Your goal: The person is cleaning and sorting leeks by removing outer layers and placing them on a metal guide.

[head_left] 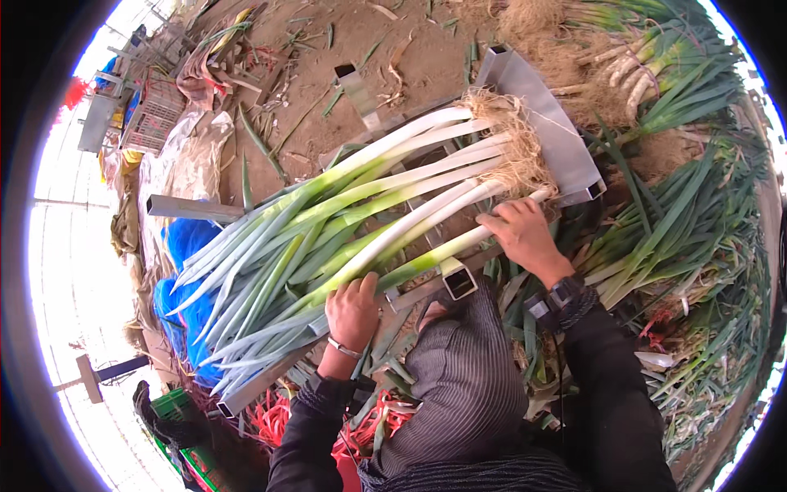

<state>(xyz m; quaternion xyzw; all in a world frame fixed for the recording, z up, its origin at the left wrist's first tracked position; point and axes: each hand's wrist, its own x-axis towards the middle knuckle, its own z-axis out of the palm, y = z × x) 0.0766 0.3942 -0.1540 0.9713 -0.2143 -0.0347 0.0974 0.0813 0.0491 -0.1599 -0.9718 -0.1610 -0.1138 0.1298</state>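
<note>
Brown earth floor [303,61], strewn with leaf scraps, fills the top of the frame, while piles of loose leeks [680,213] crowd the right side. Blue netting [193,238] lies at centre left, and red strips [270,420] show near the bottom.

Across the middle, a bunch of leeks [361,195] lies on a metal frame [545,131] of square bars, with a flat plate at its upper right end. The stalks are long, smooth and white, turning pale green, then fanning into flat blue-green leaves. Their roots are tan, dry and tangled.

At lower centre, the left hand [352,316] rests on the leafy part, its fingers bent close together over the near edge; their tips are hidden, so how firmly they hold cannot be told. Right of centre, the right hand [525,234] has its fingers curled around the nearest white stalk, just below the roots.

The bunch runs diagonally, roots toward the upper right against the plate, leaf tips toward the lower left, stalks roughly parallel.
</note>
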